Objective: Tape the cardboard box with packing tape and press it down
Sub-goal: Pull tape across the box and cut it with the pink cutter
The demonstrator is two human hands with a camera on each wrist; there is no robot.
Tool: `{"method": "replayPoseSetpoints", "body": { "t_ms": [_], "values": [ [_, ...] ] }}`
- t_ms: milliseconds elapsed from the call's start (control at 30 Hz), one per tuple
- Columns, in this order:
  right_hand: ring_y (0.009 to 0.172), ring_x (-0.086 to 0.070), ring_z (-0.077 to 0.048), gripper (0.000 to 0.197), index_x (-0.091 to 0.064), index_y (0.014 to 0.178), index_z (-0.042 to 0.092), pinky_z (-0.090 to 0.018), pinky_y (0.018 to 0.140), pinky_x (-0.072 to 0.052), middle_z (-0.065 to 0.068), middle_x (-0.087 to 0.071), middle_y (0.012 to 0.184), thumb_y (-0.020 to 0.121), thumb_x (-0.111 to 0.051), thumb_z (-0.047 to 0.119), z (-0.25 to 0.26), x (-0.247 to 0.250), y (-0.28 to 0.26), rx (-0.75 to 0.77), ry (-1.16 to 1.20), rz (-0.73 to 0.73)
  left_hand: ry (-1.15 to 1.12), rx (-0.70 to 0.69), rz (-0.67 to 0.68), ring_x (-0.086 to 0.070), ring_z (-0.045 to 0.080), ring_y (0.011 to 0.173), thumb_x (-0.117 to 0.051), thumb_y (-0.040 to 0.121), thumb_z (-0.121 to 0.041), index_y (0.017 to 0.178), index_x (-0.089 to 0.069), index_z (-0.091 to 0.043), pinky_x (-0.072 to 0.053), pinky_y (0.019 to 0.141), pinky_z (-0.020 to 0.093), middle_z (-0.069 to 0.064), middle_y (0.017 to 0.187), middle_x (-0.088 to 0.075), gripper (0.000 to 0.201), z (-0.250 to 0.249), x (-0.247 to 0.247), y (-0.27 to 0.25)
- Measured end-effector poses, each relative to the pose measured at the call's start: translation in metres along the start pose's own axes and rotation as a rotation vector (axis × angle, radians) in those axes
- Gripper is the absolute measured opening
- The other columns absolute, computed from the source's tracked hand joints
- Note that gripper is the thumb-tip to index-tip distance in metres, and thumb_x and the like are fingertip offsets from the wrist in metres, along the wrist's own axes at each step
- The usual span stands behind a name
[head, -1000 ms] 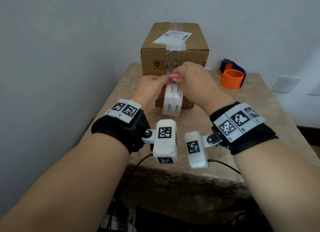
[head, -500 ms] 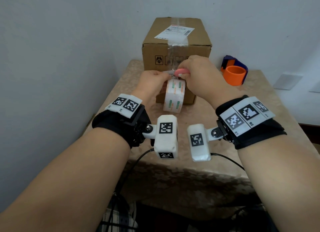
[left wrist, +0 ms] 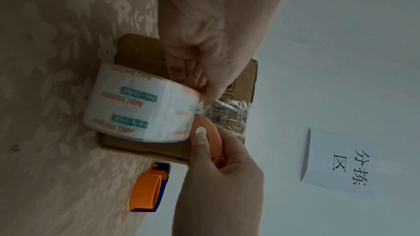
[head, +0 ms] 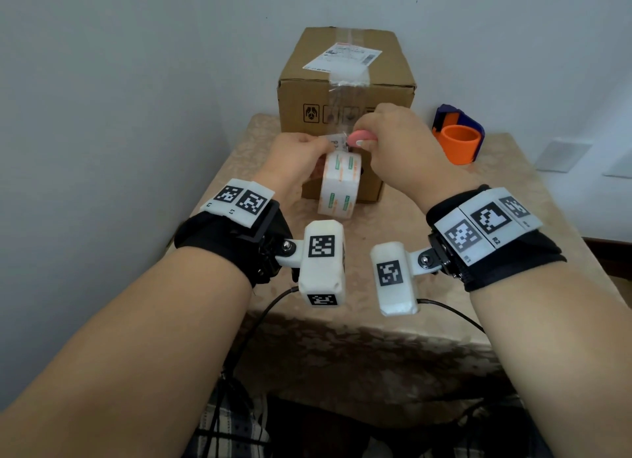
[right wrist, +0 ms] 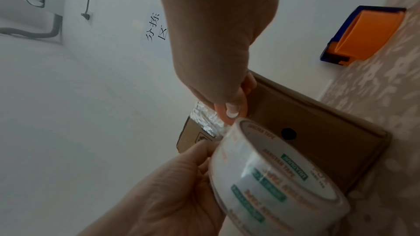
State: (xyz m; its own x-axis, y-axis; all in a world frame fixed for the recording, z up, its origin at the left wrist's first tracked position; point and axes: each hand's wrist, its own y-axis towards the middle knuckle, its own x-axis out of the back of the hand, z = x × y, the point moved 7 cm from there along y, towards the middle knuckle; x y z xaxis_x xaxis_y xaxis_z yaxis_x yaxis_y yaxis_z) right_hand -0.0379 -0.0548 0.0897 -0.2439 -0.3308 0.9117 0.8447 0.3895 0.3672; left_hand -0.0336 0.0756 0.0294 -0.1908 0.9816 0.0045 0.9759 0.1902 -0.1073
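The cardboard box stands at the back of the table, with a clear tape strip running from its top down the front face. A white printed tape roll hangs in front of the box. My left hand grips the roll at its upper edge, where the strip leaves it. My right hand pinches a small pink cutter against the strip just above the roll. In the wrist views the cutter touches the tape beside the roll.
An orange and blue tape dispenser sits on the table to the right of the box. The table has a beige flowered cloth and stands in a corner, with walls close at the left and behind. A paper sign hangs on the wall.
Both hands keep their grips on the roll and the cutter. The cutter has shifted slightly to the right across the strip. The box has not moved.
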Motion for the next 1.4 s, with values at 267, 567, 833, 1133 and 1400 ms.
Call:
{"method": "replayPoseSetpoints", "body": {
  "t_ms": [267, 567, 833, 1133, 1400],
  "values": [
    [0.105, -0.052, -0.028, 0.030, -0.063, 0.116, 0.016, -0.035, 0.085, -0.043, -0.011, -0.058, 0.111, 0.088, -0.058, 0.006, 0.002, 0.000, 0.000, -0.010, 0.005, 0.016, -0.003, -0.005, -0.002, -0.066, 0.012, 0.069, -0.059, 0.089, -0.007, 0.078, -0.060, -0.011, -0.055, 0.059, 0.018, 0.005, 0.079, -0.067, 0.011, -0.002, 0.002, -0.005],
    [0.103, -0.052, -0.028, 0.025, -0.065, 0.114, 0.011, -0.039, 0.084, -0.048, -0.011, -0.059, 0.108, 0.092, -0.053, 0.011, 0.012, -0.019, -0.008, 0.052, -0.034, 0.087, 0.147, -0.007, 0.010, -0.060, 0.011, 0.062, -0.059, 0.089, -0.010, 0.077, -0.061, -0.012, -0.045, 0.049, 0.018, 0.002, 0.074, -0.064, 0.012, 0.000, 0.006, -0.011],
    [0.103, -0.051, -0.021, 0.022, -0.064, 0.113, 0.014, -0.026, 0.081, -0.035, -0.006, -0.059, 0.110, 0.094, -0.053, 0.013, 0.001, 0.004, -0.004, -0.007, 0.078, -0.026, 0.150, -0.017, 0.015, -0.060, 0.009, 0.062, -0.058, 0.090, -0.012, 0.099, -0.064, -0.003, -0.043, 0.047, 0.016, 0.002, 0.076, -0.065, 0.014, -0.007, 0.014, -0.014],
    [0.110, -0.059, -0.019, 0.029, -0.061, 0.121, 0.016, -0.025, 0.088, -0.043, -0.005, -0.066, 0.120, 0.093, -0.055, 0.017, -0.035, 0.007, -0.022, -0.141, 0.311, -0.045, 0.253, -0.192, 0.189, -0.063, 0.012, 0.077, -0.061, 0.087, -0.012, 0.074, -0.061, -0.022, -0.048, 0.068, 0.024, -0.004, 0.086, -0.066, 0.017, -0.025, -0.014, -0.023],
    [0.088, -0.054, -0.010, 0.024, -0.064, 0.113, 0.011, 0.005, 0.060, -0.038, 0.000, -0.064, 0.100, 0.092, -0.058, 0.021, -0.105, 0.019, -0.059, -0.433, 0.403, -0.091, 0.399, -0.322, 0.381, -0.050, -0.005, 0.047, -0.060, 0.089, -0.011, 0.100, -0.049, -0.022, -0.039, 0.046, 0.009, -0.007, 0.065, -0.056, 0.019, -0.027, -0.080, -0.044]
  ]
}}
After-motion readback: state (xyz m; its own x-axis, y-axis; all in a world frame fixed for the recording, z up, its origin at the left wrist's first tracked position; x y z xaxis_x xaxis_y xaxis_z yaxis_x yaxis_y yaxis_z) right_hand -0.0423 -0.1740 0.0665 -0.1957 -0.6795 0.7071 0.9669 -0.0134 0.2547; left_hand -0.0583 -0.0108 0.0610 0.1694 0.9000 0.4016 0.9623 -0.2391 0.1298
